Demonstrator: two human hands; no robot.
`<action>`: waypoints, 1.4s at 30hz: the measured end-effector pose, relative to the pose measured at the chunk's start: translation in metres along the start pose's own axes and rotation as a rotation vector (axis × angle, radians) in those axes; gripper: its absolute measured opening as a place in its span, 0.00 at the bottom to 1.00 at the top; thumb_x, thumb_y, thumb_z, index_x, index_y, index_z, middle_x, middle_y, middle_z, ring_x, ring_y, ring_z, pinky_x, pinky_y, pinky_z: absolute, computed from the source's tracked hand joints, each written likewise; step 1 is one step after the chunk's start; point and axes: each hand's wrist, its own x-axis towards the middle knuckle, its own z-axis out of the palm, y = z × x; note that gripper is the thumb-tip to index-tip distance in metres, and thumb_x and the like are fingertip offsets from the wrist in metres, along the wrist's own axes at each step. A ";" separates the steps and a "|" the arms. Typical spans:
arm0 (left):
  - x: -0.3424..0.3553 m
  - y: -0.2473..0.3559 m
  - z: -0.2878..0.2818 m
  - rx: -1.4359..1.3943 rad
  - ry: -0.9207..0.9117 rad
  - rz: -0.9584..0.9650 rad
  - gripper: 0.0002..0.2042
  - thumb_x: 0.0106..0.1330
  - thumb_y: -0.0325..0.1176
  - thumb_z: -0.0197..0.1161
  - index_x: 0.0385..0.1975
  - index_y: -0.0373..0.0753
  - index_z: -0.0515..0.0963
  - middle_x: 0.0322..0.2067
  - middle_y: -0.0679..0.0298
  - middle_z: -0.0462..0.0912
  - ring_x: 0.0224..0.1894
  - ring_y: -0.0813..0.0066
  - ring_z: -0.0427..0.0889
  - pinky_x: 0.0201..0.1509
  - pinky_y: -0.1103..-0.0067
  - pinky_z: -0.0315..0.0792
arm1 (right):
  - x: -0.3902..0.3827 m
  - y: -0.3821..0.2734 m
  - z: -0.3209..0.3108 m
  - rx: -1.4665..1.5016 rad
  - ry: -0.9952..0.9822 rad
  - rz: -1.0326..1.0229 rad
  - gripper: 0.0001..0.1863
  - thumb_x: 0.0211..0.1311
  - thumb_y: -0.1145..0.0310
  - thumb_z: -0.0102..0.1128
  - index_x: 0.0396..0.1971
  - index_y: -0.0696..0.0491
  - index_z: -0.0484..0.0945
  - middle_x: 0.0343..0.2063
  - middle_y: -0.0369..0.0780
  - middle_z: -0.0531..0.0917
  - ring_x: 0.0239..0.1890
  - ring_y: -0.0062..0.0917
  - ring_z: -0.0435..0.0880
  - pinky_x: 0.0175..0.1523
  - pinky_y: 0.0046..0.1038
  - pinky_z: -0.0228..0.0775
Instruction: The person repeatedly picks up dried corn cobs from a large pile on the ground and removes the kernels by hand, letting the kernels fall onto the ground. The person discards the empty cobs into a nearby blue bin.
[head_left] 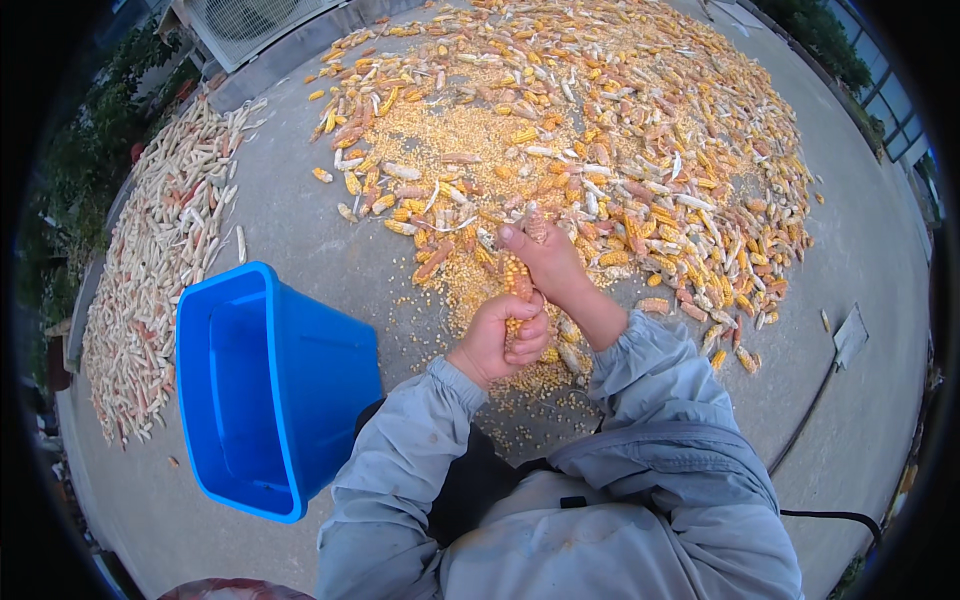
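In the middle of the head view, my left hand (pixel 503 335) is wrapped round a partly shelled corn cob (pixel 517 278), yellow kernels still on part of it. Just above it, my right hand (pixel 553 262) is closed round a reddish, mostly bare cob (pixel 537 224), its thumb along the side. The two hands are close together, and the cobs appear to meet between them, though fingers hide the contact. Beneath my hands lie loose yellow kernels (pixel 470 285) and more cobs.
A wide heap of corn cobs (pixel 690 200) spreads ahead and to the right. An upright-sided blue bin (pixel 330 350) lies tipped at my left, its opening facing left. Beyond it is a pile of stripped pale cobs (pixel 150 290). A long-handled shovel (pixel 851 338) lies at right.
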 end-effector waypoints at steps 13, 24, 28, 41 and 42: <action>0.016 -0.002 0.024 0.669 0.487 0.053 0.05 0.56 0.30 0.53 0.27 0.38 0.66 0.13 0.65 0.65 0.09 0.79 0.61 0.10 0.83 0.49 | 0.003 0.019 -0.015 -0.501 0.025 -0.185 0.26 0.55 0.51 0.61 0.44 0.58 0.75 0.29 0.46 0.80 0.34 0.34 0.81 0.40 0.34 0.71; 0.001 0.011 0.003 0.497 0.390 -0.035 0.06 0.56 0.33 0.52 0.23 0.39 0.65 0.12 0.68 0.62 0.08 0.82 0.57 0.09 0.83 0.50 | 0.002 0.022 -0.014 -0.184 -0.078 0.002 0.26 0.56 0.48 0.58 0.40 0.57 0.77 0.23 0.42 0.80 0.28 0.28 0.80 0.34 0.30 0.71; 0.011 -0.005 0.013 0.987 0.594 0.119 0.05 0.55 0.30 0.53 0.23 0.38 0.64 0.12 0.67 0.64 0.08 0.81 0.61 0.09 0.82 0.51 | -0.009 0.016 -0.003 -0.391 -0.049 -0.063 0.25 0.55 0.47 0.58 0.41 0.55 0.78 0.34 0.47 0.81 0.39 0.38 0.80 0.45 0.34 0.70; -0.002 0.014 -0.001 0.184 0.152 -0.047 0.06 0.58 0.35 0.52 0.27 0.41 0.64 0.12 0.67 0.62 0.09 0.81 0.58 0.10 0.85 0.53 | -0.005 0.012 -0.012 0.045 -0.149 -0.040 0.22 0.61 0.51 0.54 0.38 0.58 0.75 0.28 0.36 0.80 0.33 0.22 0.77 0.40 0.26 0.69; -0.001 0.011 0.001 0.302 0.190 -0.051 0.06 0.58 0.35 0.51 0.27 0.41 0.65 0.12 0.67 0.62 0.09 0.81 0.58 0.10 0.85 0.53 | -0.006 0.014 -0.011 -0.023 -0.136 -0.109 0.21 0.61 0.52 0.54 0.37 0.58 0.75 0.28 0.36 0.80 0.33 0.22 0.77 0.40 0.26 0.69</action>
